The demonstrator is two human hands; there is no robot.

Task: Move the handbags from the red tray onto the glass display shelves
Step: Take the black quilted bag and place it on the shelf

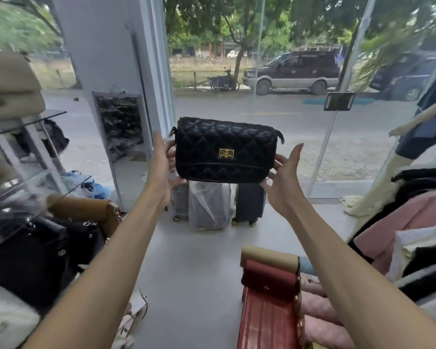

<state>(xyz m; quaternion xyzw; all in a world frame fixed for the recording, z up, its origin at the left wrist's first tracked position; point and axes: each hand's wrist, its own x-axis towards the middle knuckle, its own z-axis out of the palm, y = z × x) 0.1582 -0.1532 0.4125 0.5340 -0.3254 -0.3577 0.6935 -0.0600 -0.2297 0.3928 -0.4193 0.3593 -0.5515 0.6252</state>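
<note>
A black quilted handbag (225, 150) with a gold clasp is held up in the air at chest height, in front of the window. My left hand (161, 167) grips its left end and my right hand (285, 180) grips its right end, with the fingers behind the bag. The red tray (267, 321) lies low at the right and carries a dark red bag (269, 278) and a beige bag (267, 258). Pink quilted bags (317, 306) lie beside them. The glass display shelves (35, 187) stand at the left with black bags (35, 250) and a tan bag (86, 210) on them.
Suitcases (247, 205), one wrapped in plastic, stand on the floor by the window behind the held bag. A clothes rack (413, 222) with pink, white and black garments fills the right side. A glass door (337, 102) and a white pillar (111, 46) stand ahead.
</note>
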